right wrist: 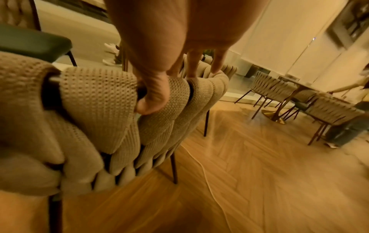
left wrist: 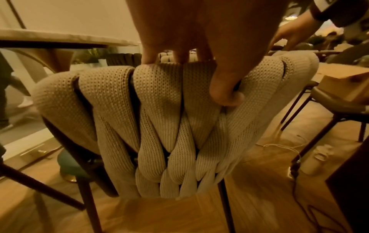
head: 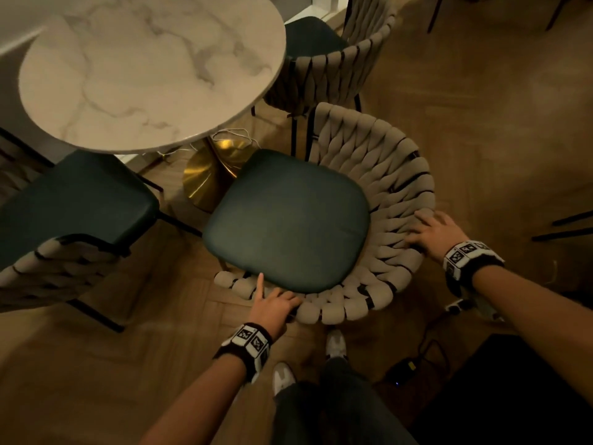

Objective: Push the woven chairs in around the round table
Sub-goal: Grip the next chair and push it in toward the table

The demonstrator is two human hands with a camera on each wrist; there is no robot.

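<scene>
Woven chair (head: 378, 175) backrest under both hands, left hand (head: 272, 308) grip clamped, right hand (head: 436, 232) likewise

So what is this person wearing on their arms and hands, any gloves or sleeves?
No gloves: the left hand and right hand are bare, and no sleeves cover the forearms. Each wrist carries a dark band, the left wristband and the right wristband, set with white squares printed with black block patterns, like coded tags.
</scene>
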